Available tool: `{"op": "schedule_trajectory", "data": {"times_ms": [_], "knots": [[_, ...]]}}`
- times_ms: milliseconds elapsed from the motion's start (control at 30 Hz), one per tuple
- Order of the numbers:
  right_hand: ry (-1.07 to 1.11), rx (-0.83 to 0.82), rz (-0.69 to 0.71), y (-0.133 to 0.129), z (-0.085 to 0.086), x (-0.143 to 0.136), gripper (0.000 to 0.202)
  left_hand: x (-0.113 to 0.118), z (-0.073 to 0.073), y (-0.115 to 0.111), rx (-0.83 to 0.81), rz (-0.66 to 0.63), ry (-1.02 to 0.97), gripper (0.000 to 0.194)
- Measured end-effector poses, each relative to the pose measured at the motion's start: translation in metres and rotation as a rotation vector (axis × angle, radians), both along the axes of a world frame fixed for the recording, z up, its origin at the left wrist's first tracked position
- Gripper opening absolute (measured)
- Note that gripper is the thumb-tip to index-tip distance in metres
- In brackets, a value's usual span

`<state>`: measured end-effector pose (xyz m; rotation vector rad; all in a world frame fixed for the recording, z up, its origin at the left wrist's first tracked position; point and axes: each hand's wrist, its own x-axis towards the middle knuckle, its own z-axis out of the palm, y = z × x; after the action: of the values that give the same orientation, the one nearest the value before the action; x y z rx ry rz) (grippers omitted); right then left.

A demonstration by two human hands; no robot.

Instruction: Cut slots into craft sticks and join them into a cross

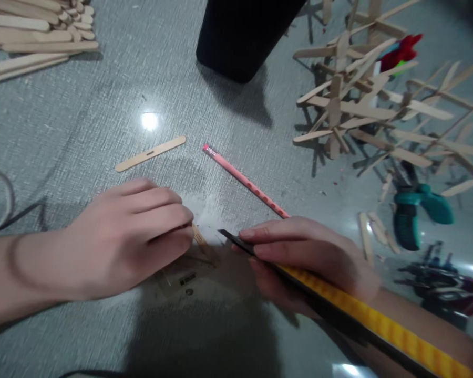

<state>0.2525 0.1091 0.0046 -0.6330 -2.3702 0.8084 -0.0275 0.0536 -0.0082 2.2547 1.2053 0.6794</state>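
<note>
My left hand [130, 236] is closed with its fingers curled round a wooden craft stick [200, 239]. Only the marked end of that stick shows past the fingertips; the rest is hidden. From the right, my right hand [303, 257] grips a yellow and black utility knife [339, 294], its dark blade pointing at the stick with a small gap between them. A second craft stick [150, 154] with a small slot in its middle lies beyond my left hand. Between the hands and farther back rests a pink pencil [246, 182].
Wooden stick assemblies [339, 105] spread over the back right. Teal-handled pliers [410, 210], several cut stick pieces [372, 231] and a dark tangle of small items [441, 281] lie at right. A black container [240, 37] stands at the back, loose sticks [27, 37] at back left, a cable [10, 199] at left.
</note>
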Motion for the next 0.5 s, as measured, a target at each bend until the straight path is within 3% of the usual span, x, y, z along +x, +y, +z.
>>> {"op": "schedule_trajectory", "data": {"times_ms": [167,333,500], "knots": [[-0.032,-0.062,0.059,0.004,0.003,-0.003,0.033,0.002,0.005,0.001,0.009,-0.033,-0.004,0.022],[-0.035,-0.072,0.099,0.007,0.002,-0.004,0.028,0.007,0.011,0.000,0.030,-0.091,0.072,0.025],[0.028,-0.098,0.088,0.007,-0.001,-0.004,0.028,0.010,0.009,-0.013,0.251,-0.136,0.177,0.024]]}}
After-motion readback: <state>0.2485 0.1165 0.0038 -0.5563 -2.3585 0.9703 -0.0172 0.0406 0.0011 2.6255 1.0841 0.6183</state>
